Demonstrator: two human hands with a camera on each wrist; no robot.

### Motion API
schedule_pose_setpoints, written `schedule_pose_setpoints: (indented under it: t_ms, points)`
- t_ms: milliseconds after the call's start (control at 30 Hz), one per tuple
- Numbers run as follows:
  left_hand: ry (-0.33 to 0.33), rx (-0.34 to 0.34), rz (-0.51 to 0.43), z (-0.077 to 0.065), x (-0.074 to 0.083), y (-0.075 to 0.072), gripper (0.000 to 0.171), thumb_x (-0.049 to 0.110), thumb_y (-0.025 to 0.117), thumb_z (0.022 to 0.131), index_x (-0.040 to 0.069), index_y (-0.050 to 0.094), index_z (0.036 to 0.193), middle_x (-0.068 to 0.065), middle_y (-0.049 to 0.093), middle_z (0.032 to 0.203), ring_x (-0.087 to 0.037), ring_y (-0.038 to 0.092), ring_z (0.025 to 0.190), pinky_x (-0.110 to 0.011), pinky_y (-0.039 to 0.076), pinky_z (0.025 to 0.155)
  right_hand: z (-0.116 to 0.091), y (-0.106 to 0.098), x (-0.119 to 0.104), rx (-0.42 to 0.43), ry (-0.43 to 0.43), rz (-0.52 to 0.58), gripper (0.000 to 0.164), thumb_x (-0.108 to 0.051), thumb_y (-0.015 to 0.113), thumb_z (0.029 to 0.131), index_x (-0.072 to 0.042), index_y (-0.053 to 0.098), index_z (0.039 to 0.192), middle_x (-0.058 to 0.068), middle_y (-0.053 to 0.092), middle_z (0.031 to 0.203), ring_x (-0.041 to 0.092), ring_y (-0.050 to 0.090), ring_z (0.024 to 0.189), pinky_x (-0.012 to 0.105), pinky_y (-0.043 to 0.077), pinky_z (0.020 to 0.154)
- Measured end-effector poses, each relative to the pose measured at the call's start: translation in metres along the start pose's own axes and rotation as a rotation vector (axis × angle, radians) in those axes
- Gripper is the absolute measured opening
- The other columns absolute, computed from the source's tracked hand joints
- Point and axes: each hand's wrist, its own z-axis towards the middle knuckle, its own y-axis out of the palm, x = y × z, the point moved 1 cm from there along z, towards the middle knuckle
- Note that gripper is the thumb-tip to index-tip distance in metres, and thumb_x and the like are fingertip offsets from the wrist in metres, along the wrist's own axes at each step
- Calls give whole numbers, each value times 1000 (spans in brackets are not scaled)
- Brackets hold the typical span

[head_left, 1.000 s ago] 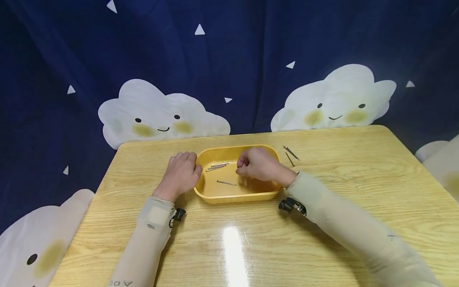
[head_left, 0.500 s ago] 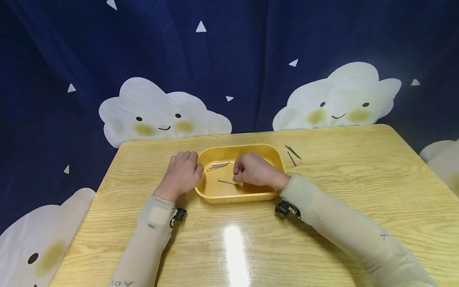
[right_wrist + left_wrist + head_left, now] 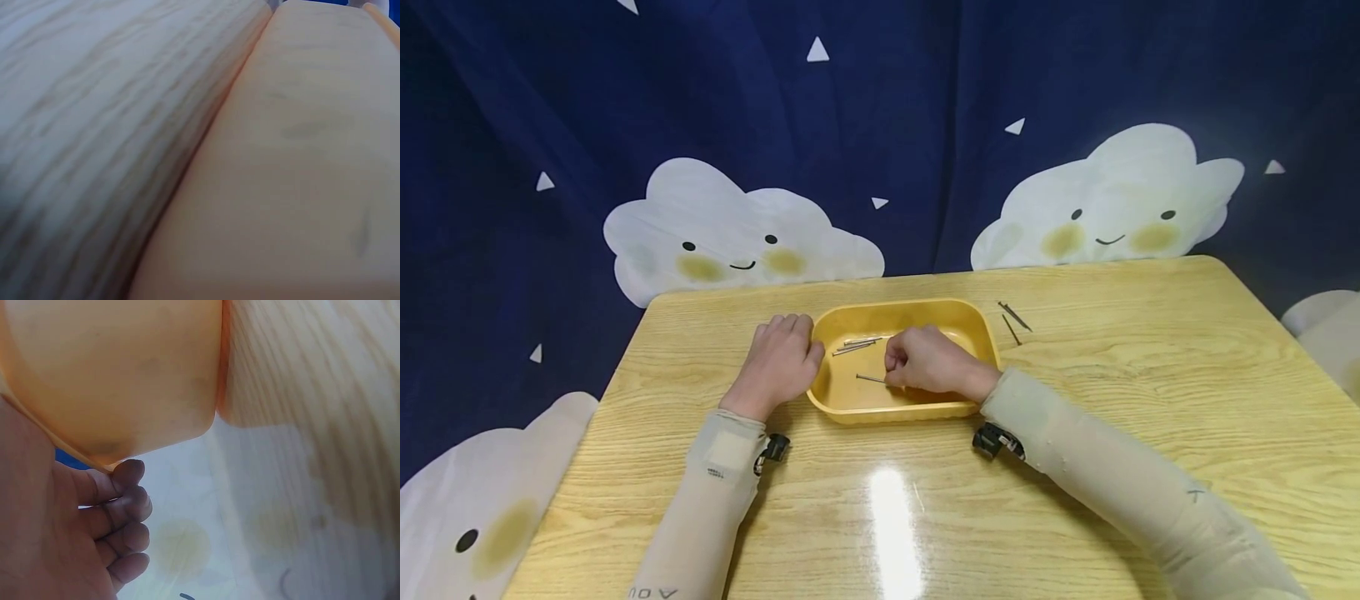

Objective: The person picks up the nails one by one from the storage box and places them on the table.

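A yellow plastic tray (image 3: pixel 865 410) rests on the table. My left hand (image 3: pixel 778 362) holds its left end; in the left wrist view the fingers (image 3: pixel 125 519) curl beside the tray's wall (image 3: pixel 137 369). Inside the tray, my right hand (image 3: pixel 928 362) has its fingers bent, and thumb and fingertips pinch the right end of a single nail (image 3: pixel 869 378). The nail's other end points left. Several more nails (image 3: pixel 853 346) lie together in the tray's left part. The right wrist view shows the tray's outer wall (image 3: pixel 269 169), with the hand hidden behind it.
Several dark nails (image 3: pixel 1013 317) lie on the wooden table (image 3: pixel 1135 350), right of the tray. Behind the table hangs a dark blue curtain (image 3: pixel 895 125) with white clouds. Small black cameras sit at both wrists.
My right hand has moved slightly left and down in the tray, until its fingertips reach the end of the single nail. The left hand stays at the tray's left end.
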Motion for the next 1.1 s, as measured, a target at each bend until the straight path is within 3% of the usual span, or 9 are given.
schedule_pose_setpoints:
  t_ms: [233, 433, 733, 1100]
  points:
    - [1, 11, -4, 2, 1, 0, 22, 26, 43, 103, 8, 52, 94, -7, 50, 84, -28, 46, 84, -38, 33, 78, 1, 1, 1, -1, 4, -2, 10, -19, 79, 85, -14, 70, 90, -6, 64, 70, 8, 54, 66, 24, 45, 72]
    - [6, 15, -6, 3, 2, 0, 22, 26, 42, 103, 8, 51, 94, -7, 50, 82, -28, 46, 83, -38, 33, 77, 2, 2, 2, 8, 28, 1, 22, -19, 77, 84, -11, 68, 102, -5, 65, 73, 8, 55, 66, 26, 47, 75]
    - [9, 7, -6, 4, 3, -1, 23, 27, 41, 103, 9, 50, 93, -7, 49, 82, -27, 45, 82, -37, 32, 77, 4, 4, 4, 5, 22, -48, 20, -21, 80, 85, -12, 69, 100, -3, 66, 83, 13, 58, 77, 29, 49, 79]
    - [0, -4, -14, -1, 2, 0, 22, 25, 41, 103, 9, 50, 92, -7, 48, 82, -27, 44, 82, -37, 31, 77, 4, 11, 1, -22, 6, -53, 11, -20, 80, 89, -14, 72, 93, -4, 68, 82, 11, 57, 76, 28, 48, 78]
